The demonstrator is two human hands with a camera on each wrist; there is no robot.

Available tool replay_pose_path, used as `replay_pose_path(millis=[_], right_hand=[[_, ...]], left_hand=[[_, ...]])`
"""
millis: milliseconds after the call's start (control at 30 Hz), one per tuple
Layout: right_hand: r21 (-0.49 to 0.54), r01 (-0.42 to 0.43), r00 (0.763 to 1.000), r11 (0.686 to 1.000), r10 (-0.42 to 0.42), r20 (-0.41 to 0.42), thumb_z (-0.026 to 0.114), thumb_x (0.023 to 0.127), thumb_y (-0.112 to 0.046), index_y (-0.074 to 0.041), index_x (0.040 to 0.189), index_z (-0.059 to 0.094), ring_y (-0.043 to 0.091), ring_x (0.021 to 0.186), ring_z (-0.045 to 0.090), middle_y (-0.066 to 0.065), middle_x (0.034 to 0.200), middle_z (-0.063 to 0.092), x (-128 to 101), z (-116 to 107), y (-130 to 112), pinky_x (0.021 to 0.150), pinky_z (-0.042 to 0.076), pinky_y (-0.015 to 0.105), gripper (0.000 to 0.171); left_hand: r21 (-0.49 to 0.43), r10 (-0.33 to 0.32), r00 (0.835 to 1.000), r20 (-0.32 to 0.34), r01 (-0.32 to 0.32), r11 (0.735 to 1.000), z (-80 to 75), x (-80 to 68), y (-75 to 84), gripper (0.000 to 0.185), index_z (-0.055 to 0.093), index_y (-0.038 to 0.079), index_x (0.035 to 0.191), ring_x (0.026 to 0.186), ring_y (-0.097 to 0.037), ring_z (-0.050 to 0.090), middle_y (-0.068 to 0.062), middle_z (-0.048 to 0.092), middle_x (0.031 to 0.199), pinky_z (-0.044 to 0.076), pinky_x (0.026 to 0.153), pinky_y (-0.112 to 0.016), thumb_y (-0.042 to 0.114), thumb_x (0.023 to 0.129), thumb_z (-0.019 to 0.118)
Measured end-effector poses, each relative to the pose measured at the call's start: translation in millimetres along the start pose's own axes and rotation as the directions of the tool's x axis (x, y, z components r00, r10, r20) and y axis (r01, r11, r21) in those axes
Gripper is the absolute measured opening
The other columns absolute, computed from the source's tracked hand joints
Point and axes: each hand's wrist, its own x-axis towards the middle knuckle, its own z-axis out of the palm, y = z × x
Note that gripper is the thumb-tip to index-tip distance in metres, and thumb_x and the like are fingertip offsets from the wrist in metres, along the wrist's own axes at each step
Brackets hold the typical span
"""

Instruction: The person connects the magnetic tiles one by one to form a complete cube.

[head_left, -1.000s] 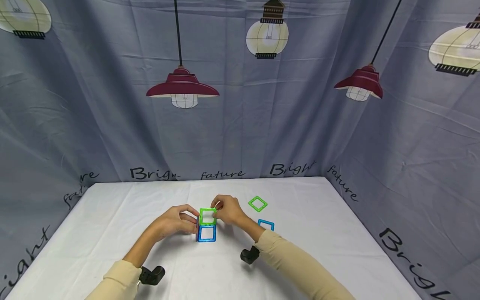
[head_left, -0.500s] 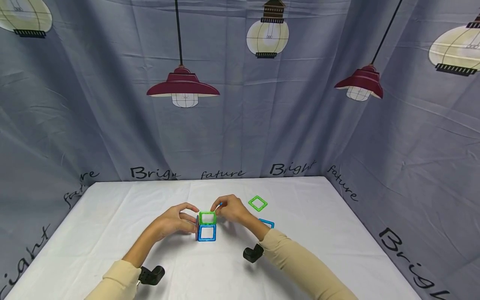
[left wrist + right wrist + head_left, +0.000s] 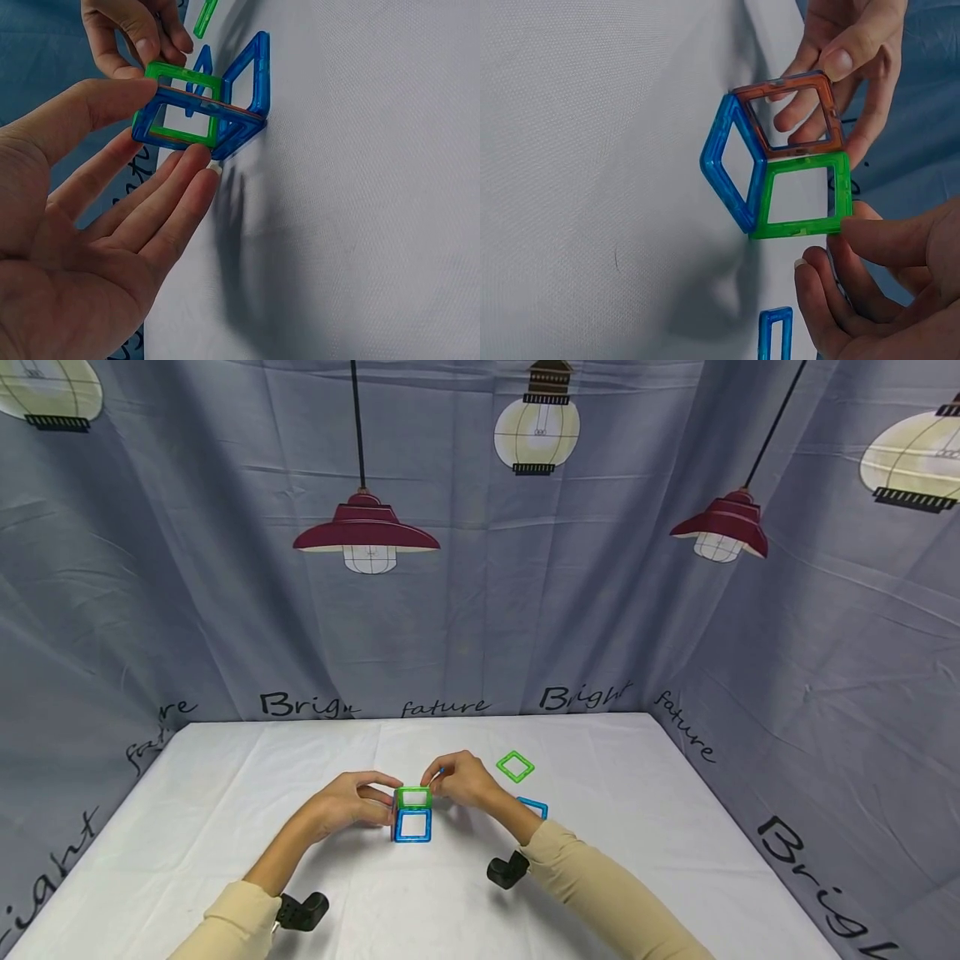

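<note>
Three square-framed magnetic tiles are joined in a corner shape. The blue magnetic tile (image 3: 412, 840) lies on the white table, the green magnetic tile (image 3: 802, 227) stands at its far edge. A third side tile (image 3: 784, 84) stands at the left, brownish red in the right wrist view and blue in the left wrist view. My left hand (image 3: 341, 806) holds this side tile, thumb at a corner and fingers along its outer side. At the green tile's upper right corner, my right hand (image 3: 461, 779) pinches the frame between thumb and finger.
To the right on the table lie a loose green tile (image 3: 507, 774) and a loose blue tile (image 3: 533, 803), the latter partly behind the right forearm. Black wrist cameras (image 3: 302, 912) hang under both wrists. A grey curtain (image 3: 465, 635) closes off the back.
The green tile has swung up from leaning back to nearly upright, its outline in the head view growing shorter. My right hand has shifted slightly with it; the left hand has hardly moved.
</note>
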Motion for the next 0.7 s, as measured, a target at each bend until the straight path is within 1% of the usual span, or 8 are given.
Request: replay_pose_path(millis=[267,400,467,567,700], right_hand=[[-0.025,0.006,1.0,1.0,-0.006,-0.008,0.071,0.084,-0.001,-0.01,0.087,0.079,0.013,0.073,0.055,0.003,0.082,0.073,-2,-1,-4,0.063,0.044,0.024,0.012],[-0.048,0.004,1.0,0.999,-0.005,-0.014,0.073,0.083,-0.003,-0.009,0.091,0.08,0.014,0.074,0.057,0.001,0.081,0.073,-4,-4,-6,0.064,0.045,0.026,0.012],[-0.042,-0.002,1.0,0.999,0.001,-0.014,0.074,0.082,-0.003,-0.007,0.096,0.079,0.013,0.076,0.06,0.002,0.083,0.074,-4,-8,-7,0.066,0.048,0.026,0.016],[-0.026,-0.012,1.0,1.0,0.012,-0.005,0.074,0.08,0.0,-0.006,0.103,0.078,0.013,0.08,0.063,0.009,0.09,0.076,-4,-17,-7,0.07,0.051,0.026,0.024],[-0.033,-0.028,1.0,0.999,0.028,0.004,0.075,0.078,0.001,-0.006,0.107,0.077,0.014,0.086,0.064,0.009,0.098,0.076,-7,-30,-6,0.074,0.053,0.028,0.029]], left_hand=[[-0.031,0.007,1.0,0.014,-0.007,0.999,-0.8,-1.4,-2.6,0.063,0.061,0.0,0.137,0.103,-0.022,0.071,-0.023,0.07,0.123,0.059,0.088,-0.041,0.009,0.078,0.081],[-0.046,0.013,1.0,0.02,-0.012,0.999,-1.2,-1.6,-4.1,0.063,0.061,-0.001,0.137,0.102,-0.022,0.071,-0.023,0.07,0.123,0.059,0.087,-0.041,0.008,0.078,0.081],[-0.047,0.016,1.0,0.021,-0.015,0.999,-1.3,-1.3,-4.8,0.062,0.061,-0.001,0.137,0.101,-0.022,0.071,-0.023,0.07,0.123,0.059,0.087,-0.042,0.008,0.078,0.081],[-0.049,0.016,1.0,0.021,-0.015,0.999,-1.4,-1.0,-4.8,0.062,0.061,-0.001,0.137,0.102,-0.022,0.071,-0.024,0.07,0.124,0.059,0.089,-0.043,0.008,0.079,0.081],[-0.055,0.012,1.0,0.017,-0.011,0.998,-1.8,-1.9,-4.0,0.062,0.061,-0.001,0.137,0.102,-0.022,0.071,-0.024,0.069,0.125,0.06,0.089,-0.043,0.008,0.079,0.081]])
